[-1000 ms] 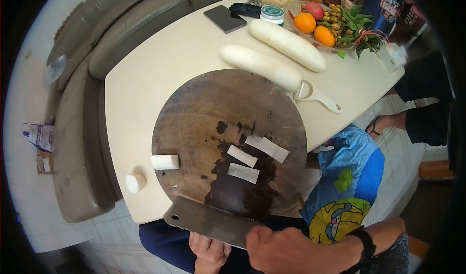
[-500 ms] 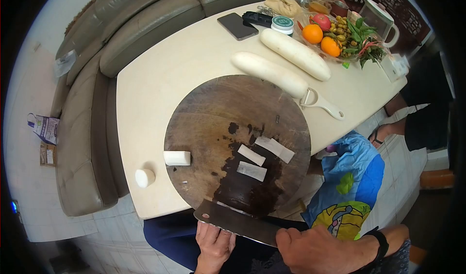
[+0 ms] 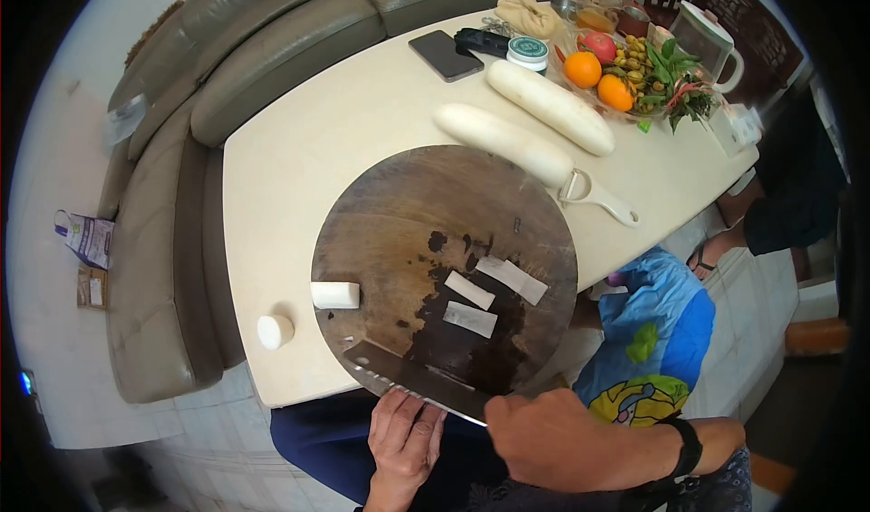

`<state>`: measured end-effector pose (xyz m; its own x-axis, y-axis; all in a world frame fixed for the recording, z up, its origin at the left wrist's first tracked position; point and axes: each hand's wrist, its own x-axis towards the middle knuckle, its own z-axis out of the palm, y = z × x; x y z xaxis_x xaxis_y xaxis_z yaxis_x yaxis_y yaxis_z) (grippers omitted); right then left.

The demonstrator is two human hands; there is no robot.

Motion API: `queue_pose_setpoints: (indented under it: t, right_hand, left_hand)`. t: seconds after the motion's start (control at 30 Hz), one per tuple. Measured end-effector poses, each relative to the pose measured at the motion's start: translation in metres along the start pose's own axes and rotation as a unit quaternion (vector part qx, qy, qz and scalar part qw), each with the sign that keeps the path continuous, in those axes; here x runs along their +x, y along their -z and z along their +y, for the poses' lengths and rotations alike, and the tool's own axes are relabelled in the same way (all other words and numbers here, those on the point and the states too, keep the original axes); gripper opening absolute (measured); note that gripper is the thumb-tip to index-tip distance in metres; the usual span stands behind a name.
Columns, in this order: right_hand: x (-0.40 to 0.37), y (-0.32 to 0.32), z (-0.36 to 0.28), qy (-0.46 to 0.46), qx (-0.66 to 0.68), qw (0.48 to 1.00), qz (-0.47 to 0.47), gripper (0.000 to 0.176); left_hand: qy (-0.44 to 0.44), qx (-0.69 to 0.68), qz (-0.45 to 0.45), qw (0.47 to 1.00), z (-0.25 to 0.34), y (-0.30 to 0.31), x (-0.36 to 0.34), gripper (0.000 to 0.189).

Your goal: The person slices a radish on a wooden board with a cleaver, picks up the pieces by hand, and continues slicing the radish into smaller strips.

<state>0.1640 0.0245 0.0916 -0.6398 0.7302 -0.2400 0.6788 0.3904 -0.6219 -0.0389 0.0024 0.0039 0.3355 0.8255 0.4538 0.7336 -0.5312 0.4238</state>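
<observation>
I had the right hand wrapped around the handle end of the cleaver, its blade slanting across the near edge of the round wooden board, while the bent fingers of the left hand met the blade's lower edge, and I could not tell whether they gripped anything there. Beyond the blade, flat white slices lay on and around the board's dark patch, with a white block at its left rim. Farther back on the table, the peeler lay at the end of a long white vegetable.
</observation>
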Motion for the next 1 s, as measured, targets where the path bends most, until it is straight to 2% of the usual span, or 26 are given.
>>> queue_pose_setpoints:
  t: [0.07,0.23,0.47,0.53,0.67,0.73,0.77,0.87,0.9,0.93,0.97,1.0]
  right_hand:
    - [-0.007,0.003,0.001,-0.015,0.012,1.0,-0.018,0.017]
    - [-0.02,0.001,-0.012,-0.011,-0.04,0.999,0.023,0.017]
    - [-0.021,-0.002,-0.01,-0.031,-0.028,0.999,0.001,0.016]
    - [-0.01,-0.001,-0.01,0.042,-0.018,0.999,0.03,0.017]
    - [0.017,-0.013,-0.005,0.065,0.022,0.997,0.037,0.014]
    - [0.015,-0.018,0.002,0.017,0.023,0.998,0.048,0.015]
    - [0.011,-0.016,0.007,0.022,0.021,0.998,0.051,0.015]
    - [-0.009,0.001,0.031,0.055,0.06,0.996,0.032,0.009]
    - [-0.017,0.008,0.037,0.014,0.164,0.985,0.05,0.011]
    - [-0.025,0.014,0.044,-0.026,0.267,0.961,0.067,0.014]
    - [-0.031,0.019,0.054,-0.02,0.265,0.962,0.069,0.014]
    - [-0.035,0.023,0.065,-0.081,0.379,0.921,0.034,0.017]
  left_hand:
    - [-0.021,0.003,0.019,1.0,0.001,-0.002,0.004,0.024]
    - [-0.02,-0.005,0.015,1.0,-0.004,-0.002,-0.002,0.022]
    - [-0.018,-0.009,0.013,1.0,-0.006,-0.004,-0.005,0.025]
    - [-0.012,-0.012,0.011,1.0,-0.007,-0.005,-0.009,0.026]
    - [0.012,-0.031,-0.017,0.999,-0.001,0.002,-0.002,0.026]
    - [0.014,-0.035,-0.014,0.999,-0.002,0.003,-0.005,0.028]
    - [0.015,-0.044,-0.013,0.999,-0.003,0.003,-0.005,0.03]
    - [0.061,-0.086,-0.041,0.994,0.005,0.02,0.012,0.037]
    - [0.036,-0.061,-0.081,0.994,-0.001,0.026,0.014,0.048]
    - [0.035,-0.056,-0.077,0.995,-0.002,0.031,0.02,0.048]
    - [0.032,-0.036,-0.139,0.989,-0.001,0.035,0.028,0.055]
    - [0.03,-0.015,-0.199,0.979,0.001,0.039,0.037,0.062]
